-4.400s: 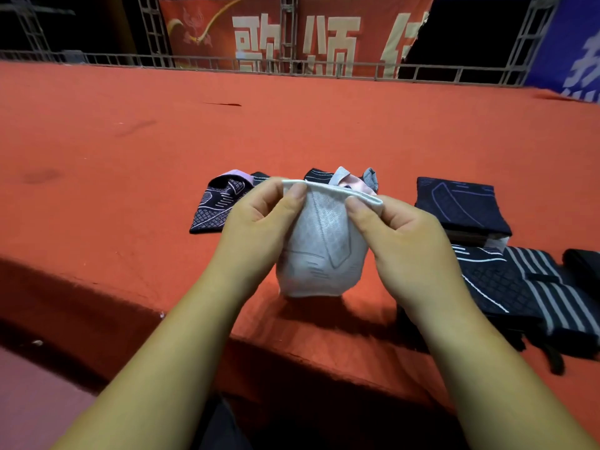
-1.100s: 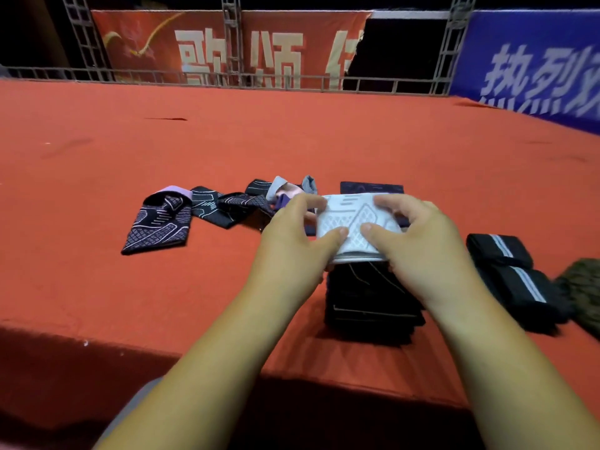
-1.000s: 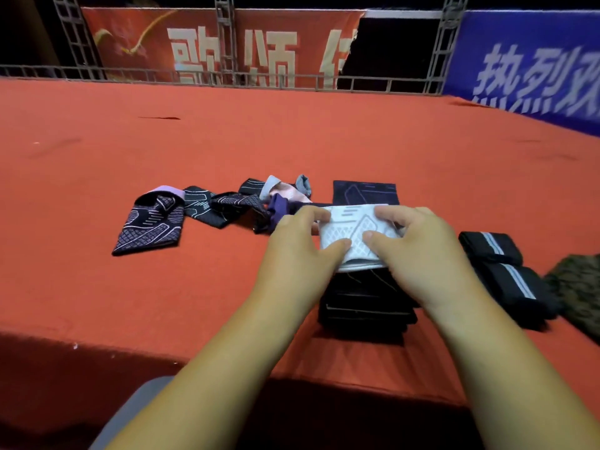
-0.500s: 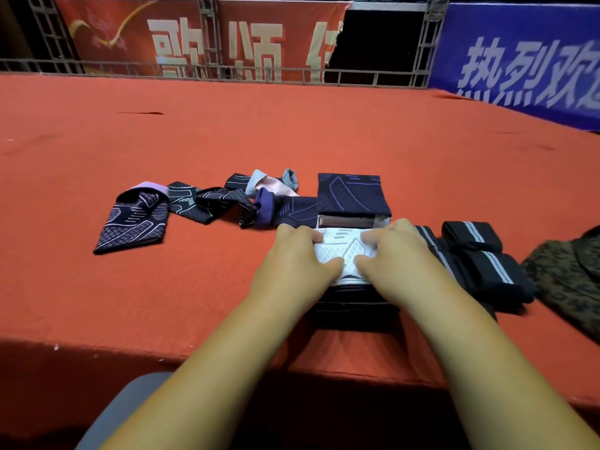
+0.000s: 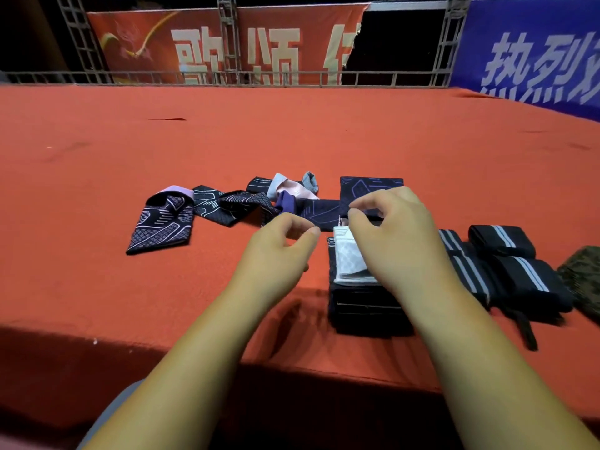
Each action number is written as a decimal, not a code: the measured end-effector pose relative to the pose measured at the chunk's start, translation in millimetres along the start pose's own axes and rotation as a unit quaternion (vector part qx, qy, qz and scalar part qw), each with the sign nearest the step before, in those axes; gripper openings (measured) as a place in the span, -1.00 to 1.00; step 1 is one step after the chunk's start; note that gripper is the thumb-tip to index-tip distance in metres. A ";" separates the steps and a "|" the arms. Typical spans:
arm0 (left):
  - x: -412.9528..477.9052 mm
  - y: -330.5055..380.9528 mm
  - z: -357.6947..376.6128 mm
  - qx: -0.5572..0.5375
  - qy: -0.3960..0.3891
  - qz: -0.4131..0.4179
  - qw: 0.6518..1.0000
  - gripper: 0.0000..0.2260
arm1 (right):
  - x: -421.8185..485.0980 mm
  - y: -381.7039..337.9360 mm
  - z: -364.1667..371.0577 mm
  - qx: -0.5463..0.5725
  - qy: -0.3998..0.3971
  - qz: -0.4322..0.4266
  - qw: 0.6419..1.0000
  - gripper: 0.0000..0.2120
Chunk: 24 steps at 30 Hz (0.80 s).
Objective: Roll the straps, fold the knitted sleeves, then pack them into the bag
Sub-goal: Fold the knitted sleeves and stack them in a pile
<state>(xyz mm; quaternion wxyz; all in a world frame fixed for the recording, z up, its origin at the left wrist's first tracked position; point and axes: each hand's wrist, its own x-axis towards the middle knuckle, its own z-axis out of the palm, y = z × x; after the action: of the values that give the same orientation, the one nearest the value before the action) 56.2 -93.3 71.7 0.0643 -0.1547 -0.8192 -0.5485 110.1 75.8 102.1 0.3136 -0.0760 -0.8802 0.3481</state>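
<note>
A folded white knitted sleeve point(image 5: 349, 261) lies on top of a stack of folded dark sleeves point(image 5: 367, 310) near the front edge. My right hand point(image 5: 393, 238) is over the white sleeve's right part with loosely curled fingers that hold nothing. To the left of the stack, my left hand point(image 5: 279, 254) is lifted, fingers loosely curled and empty. Two rolled black straps with grey stripes point(image 5: 519, 277) lie to the right of the stack. Several unfolded patterned sleeves point(image 5: 162, 222) are strewn to the left and behind.
A folded navy sleeve point(image 5: 370, 186) sits behind the stack. A camouflage fabric item point(image 5: 584, 277), possibly the bag, shows at the right edge. The red carpeted platform point(image 5: 292, 134) stretches far back to a metal railing point(image 5: 227, 76) and banners.
Both hands carried the folded white sleeve to the right and set it on the dark stack. They have now let go, and the left hand has drawn away to the left.
</note>
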 end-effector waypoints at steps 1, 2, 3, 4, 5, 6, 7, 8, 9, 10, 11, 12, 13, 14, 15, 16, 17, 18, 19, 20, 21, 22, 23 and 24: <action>3.4 -7.3 -8.3 0.007 0.008 -0.004 1.000 -0.95 | -2.0 -6.0 6.7 0.017 0.003 -0.016 1.000 -0.88; 7.6 -17.1 -17.1 0.025 0.020 -0.007 0.999 -0.94 | -4.3 -12.7 14.0 0.034 0.001 -0.029 0.999 -0.88; 11.8 -27.9 -26.4 0.051 0.033 -0.011 0.998 -0.94 | -6.6 -19.7 21.6 0.048 -0.003 -0.041 0.998 -0.88; 16.1 -40.2 -35.4 0.082 0.048 -0.014 0.995 -0.95 | -8.5 -26.5 28.9 0.060 -0.007 -0.055 0.997 -0.88; 20.8 -53.4 -44.5 0.115 0.063 -0.020 0.991 -0.95 | -10.5 -33.0 36.2 0.070 -0.011 -0.070 0.995 -0.89; 24.5 -66.8 -56.4 0.143 0.078 -0.027 0.986 -0.95 | -12.7 -40.2 46.1 0.081 -0.018 -0.083 0.993 -0.88; 28.4 -77.7 -64.6 0.169 0.086 -0.032 0.981 -0.93 | -15.4 -44.2 52.6 0.092 -0.025 -0.090 0.991 -0.88; 32.1 -87.6 -72.3 0.200 0.089 -0.035 0.975 -0.90 | -18.3 -47.1 59.0 0.102 -0.034 -0.092 0.990 -0.88; 36.4 -98.1 -81.3 0.236 0.089 -0.041 0.967 -0.86 | -21.3 -50.7 67.2 0.113 -0.045 -0.096 0.988 -0.89; 40.5 -108.6 -90.3 0.273 0.084 -0.054 0.957 -0.82 | -24.6 -55.0 76.7 0.120 -0.060 -0.101 0.986 -0.89; 45.0 -118.7 -96.2 0.305 0.074 -0.074 0.946 -0.78 | -28.1 -57.5 84.5 0.123 -0.075 -0.104 0.984 -0.89; 47.8 -126.8 -101.6 0.332 0.062 -0.100 0.936 -0.74 | -31.1 -59.5 93.3 0.125 -0.090 -0.108 0.982 -0.90; 49.5 -133.7 -106.3 0.355 0.050 -0.124 0.925 -0.71 | -33.5 -60.5 103.1 0.126 -0.107 -0.112 0.980 -0.90; 50.4 -139.3 -109.9 0.377 0.040 -0.141 0.915 -0.69 | -35.4 -60.6 112.3 0.124 -0.124 -0.113 0.978 -0.89; 51.2 -143.9 -112.9 0.397 0.030 -0.152 0.905 -0.68 | -37.1 -59.4 121.1 0.122 -0.141 -0.110 0.976 -0.89; 52.0 -146.9 -115.4 0.412 0.022 -0.163 0.896 -0.66 | -38.6 -57.4 129.4 0.120 -0.156 -0.106 0.975 -0.88; 54.1 -150.2 -117.8 0.423 0.016 -0.169 0.890 -0.63 | -40.2 -54.5 136.8 0.115 -0.166 -0.103 0.974 -0.88; 57.2 -153.0 -120.2 0.431 0.013 -0.172 0.886 -0.60 | -41.6 -51.0 142.9 0.107 -0.172 -0.100 0.974 -0.88; 60.7 -155.5 -122.3 0.434 0.014 -0.177 0.883 -0.57 | -42.3 -47.3 147.5 0.099 -0.177 -0.097 0.974 -0.88; 64.0 -158.2 -124.7 0.436 0.019 -0.181 0.881 -0.55 | -42.3 -43.5 151.3 0.092 -0.181 -0.090 0.975 -0.88; 67.1 -160.8 -126.4 0.437 0.024 -0.182 0.880 -0.54 | -42.1 -40.0 154.0 0.086 -0.184 -0.081 0.976 -0.88; 69.2 -162.6 -127.3 0.441 0.025 -0.182 0.878 -0.53 | -41.9 -36.8 155.5 0.083 -0.188 -0.072 0.976 -0.88; 70.9 -163.9 -128.2 0.445 0.020 -0.186 0.876 -0.51 | -41.4 -34.2 157.0 0.080 -0.191 -0.065 0.976 -0.88; 72.7 -164.9 -129.0 0.450 0.014 -0.187 0.873 -0.49 | -40.9 -31.9 157.8 0.080 -0.193 -0.060 0.976 -0.88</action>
<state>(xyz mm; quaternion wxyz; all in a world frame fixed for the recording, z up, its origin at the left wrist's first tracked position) -74.1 -256.3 -3.0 0.0343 0.0550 -0.9901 -0.1246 49.8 -51.6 14.3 0.1629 0.0711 -0.8965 0.4058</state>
